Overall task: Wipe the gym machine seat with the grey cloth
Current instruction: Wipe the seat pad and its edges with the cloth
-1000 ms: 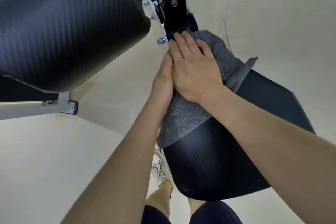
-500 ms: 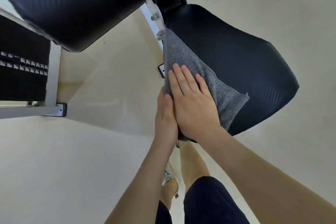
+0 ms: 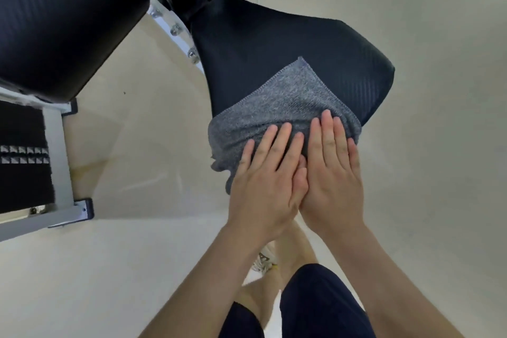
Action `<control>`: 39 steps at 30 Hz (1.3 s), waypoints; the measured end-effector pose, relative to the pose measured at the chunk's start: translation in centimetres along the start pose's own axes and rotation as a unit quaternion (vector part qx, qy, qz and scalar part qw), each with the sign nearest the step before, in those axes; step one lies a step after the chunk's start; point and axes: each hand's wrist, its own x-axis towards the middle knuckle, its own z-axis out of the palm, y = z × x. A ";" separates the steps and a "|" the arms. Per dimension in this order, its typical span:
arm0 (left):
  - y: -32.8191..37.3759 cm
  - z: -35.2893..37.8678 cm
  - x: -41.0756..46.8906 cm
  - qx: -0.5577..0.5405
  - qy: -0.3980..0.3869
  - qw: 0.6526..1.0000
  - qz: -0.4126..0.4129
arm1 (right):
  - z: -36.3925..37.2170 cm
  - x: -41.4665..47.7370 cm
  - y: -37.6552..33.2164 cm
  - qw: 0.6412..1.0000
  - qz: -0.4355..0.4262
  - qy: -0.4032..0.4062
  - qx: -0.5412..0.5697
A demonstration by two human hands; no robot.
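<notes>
- Wiping is under way: the grey cloth (image 3: 285,101) lies on the near end of the gym machine seat (image 3: 274,44), with its lower edge draped over the seat's front rim.
- The hands, left hand (image 3: 270,181) and right hand (image 3: 333,173), lie flat side by side on the cloth with fingers straight, pressing it down without gripping.
- Seat surface beyond the cloth is bare; whether it is clean cannot be told.
- Judgement: mid-task, with further passes across the seat likely needed.
</notes>
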 end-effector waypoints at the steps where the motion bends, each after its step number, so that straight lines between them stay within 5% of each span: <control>1: -0.3 -0.2 0.8 0.014 -0.012 1.000 0.023 | 0.1 0.2 -0.2 0.999 0.030 0.006 0.017; 8: 0.3 -2.1 7.4 0.030 -0.077 0.989 0.125 | -0.3 4.4 0.0 0.979 0.170 0.040 0.108; 17: 3.1 -1.4 20.1 0.005 -0.057 0.983 0.172 | -2.3 14.8 6.2 0.973 0.206 0.022 0.100; 20: 4.4 -1.8 24.9 0.020 -0.036 0.988 0.147 | -3.5 18.8 8.5 0.959 0.232 -0.086 0.137; 23: 4.7 -1.7 29.5 0.050 -0.134 0.989 0.049 | -4.8 22.3 9.9 0.914 0.239 -0.226 0.235; 28: 2.6 -2.2 31.8 0.049 -0.216 0.975 0.023 | -4.7 25.3 10.5 0.861 0.187 -0.393 0.261; 33: -2.0 -4.4 30.9 0.088 -0.206 0.974 0.028 | -5.3 25.6 8.1 0.958 0.123 -0.223 0.133; 39: -8.4 -7.2 30.2 0.151 -0.146 0.977 0.026 | -4.4 26.9 2.5 0.970 -0.026 -0.223 0.093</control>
